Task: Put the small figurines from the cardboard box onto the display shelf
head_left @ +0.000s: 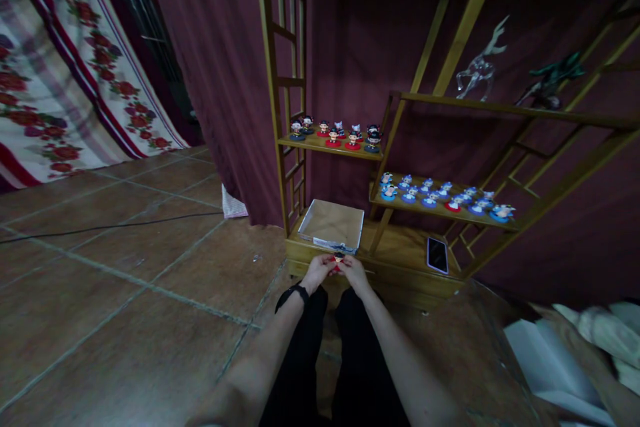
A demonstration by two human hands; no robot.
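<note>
A small figurine [339, 258] with a dark top and a red base is held between my two hands, low in front of the cabinet. My left hand [320, 271] grips it from the left, and my right hand [353, 271] from the right; fingers of both are closed around its base. Just beyond them sits a shallow cardboard box [332, 221] on the cabinet's bottom board. Similar figurines with red and dark bases [333, 137] stand on the upper left shelf. Blue, purple and red based figurines [430, 199] line the lower right shelf.
A phone [437, 255] lies on the bottom board at right. Higher up, a clear deer ornament [477, 72] and a dark green sculpture [553, 80] occupy a shelf. A white box [550, 360] is on the floor at right; a black cable [115, 227] crosses the tiles at left.
</note>
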